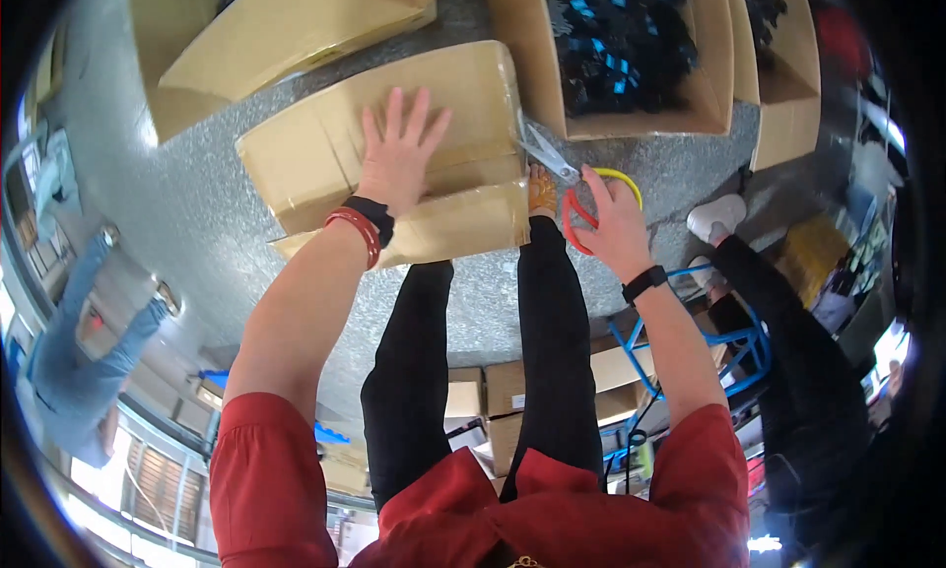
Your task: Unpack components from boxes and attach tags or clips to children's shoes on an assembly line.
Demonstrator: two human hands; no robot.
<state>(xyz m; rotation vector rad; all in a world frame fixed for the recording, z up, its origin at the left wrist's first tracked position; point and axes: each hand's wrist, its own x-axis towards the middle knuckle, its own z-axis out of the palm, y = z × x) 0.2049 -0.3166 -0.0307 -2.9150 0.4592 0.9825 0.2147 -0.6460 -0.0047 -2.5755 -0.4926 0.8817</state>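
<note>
A brown cardboard box (296,154) lies on the floor in front of my feet, with clear tape along its right edge. Flat on its upper side rests my left hand (396,164), fingers spread. My right hand (615,223) grips a pair of scissors (558,162) by handles that are red on one side and yellow on the other. The scissor blades stand apart and point up and left, close to the taped right edge of the box. Whether a blade touches the tape, I cannot tell.
An open carton (581,125) full of black parts with blue bits stands at the far right, beside another carton (788,125). A further open box (286,36) is at the far left. People stand at both sides; a blue metal frame (754,356) is at right.
</note>
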